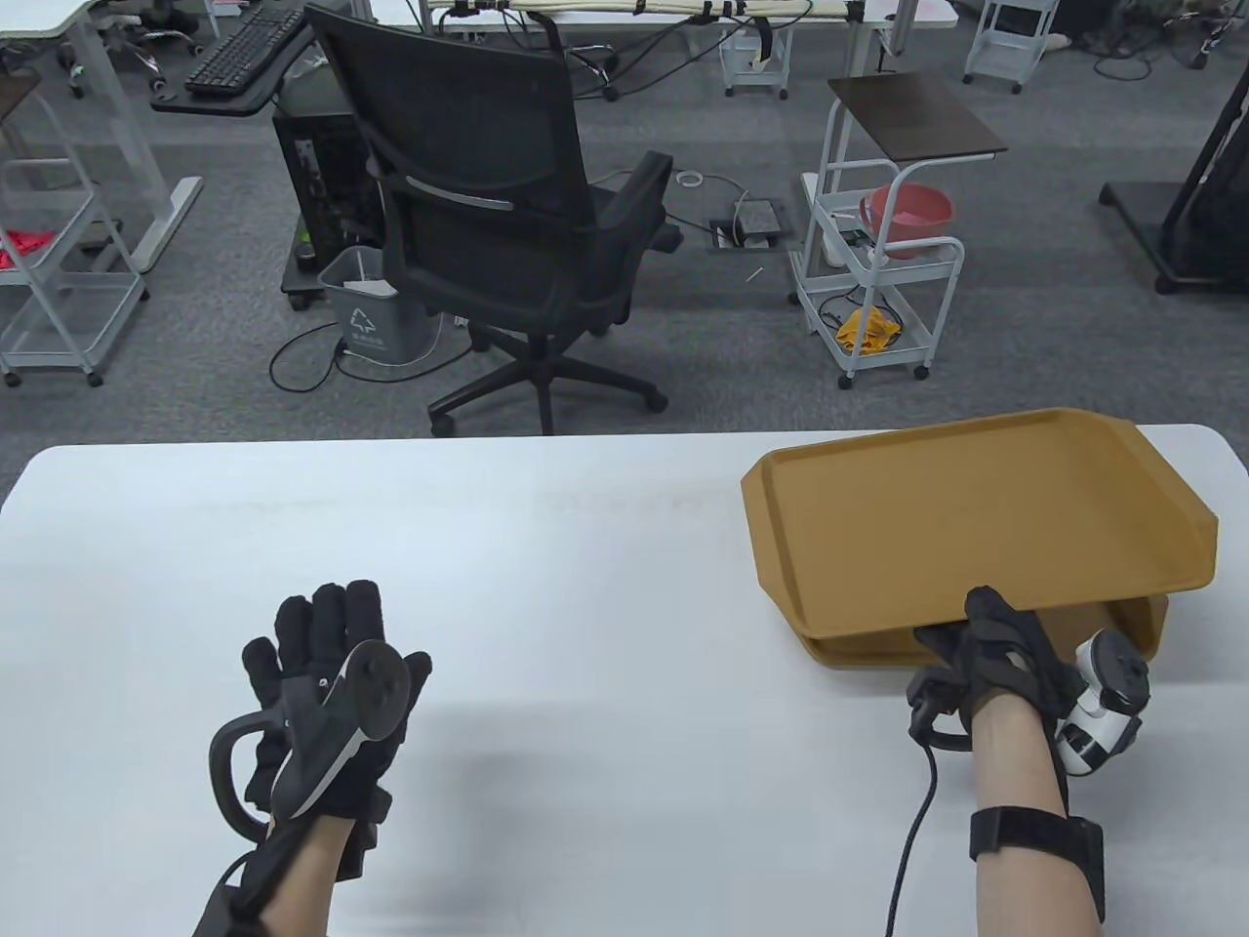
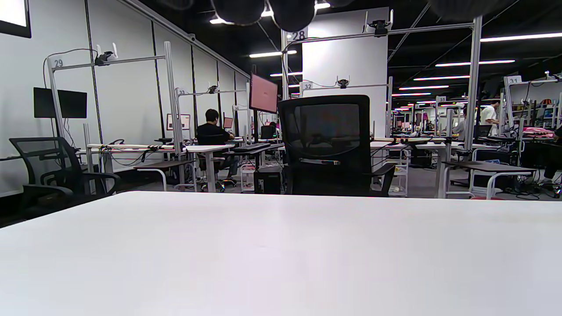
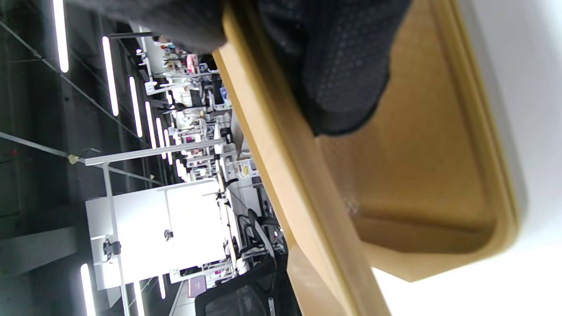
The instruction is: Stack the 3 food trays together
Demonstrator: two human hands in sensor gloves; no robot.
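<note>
Office clutter, a black swivel chair (image 1: 507,195) and a white cart (image 1: 878,283) stand beyond the white tabletop (image 1: 546,547) in the table view. On the tabletop's right part sit the brown food trays: the top tray (image 1: 956,517) is tilted, its right side lifted, over a lower tray (image 1: 1132,620) lying flat beneath it. Whether a third tray hides under those two cannot be told from here. The right hand (image 1: 986,649) grips the top tray's near edge, fingers on the rim. The left hand (image 1: 327,673) hovers well apart over bare tabletop, fingers spread and holding nothing.

Looking out from the left wrist, only the tabletop (image 2: 281,250) and the chair (image 2: 329,145) show; the fingers are mere dark blurs at the top edge.

Turned on its side, the right wrist view shows a gloved finger (image 3: 347,70) under the top tray's rim (image 3: 281,166), with the lower tray (image 3: 421,184) below it.

By my reading, the step in hand is seating the top tray into the one beneath. The next move calls for lowering the raised side squarely so the rims nest, then letting go.
</note>
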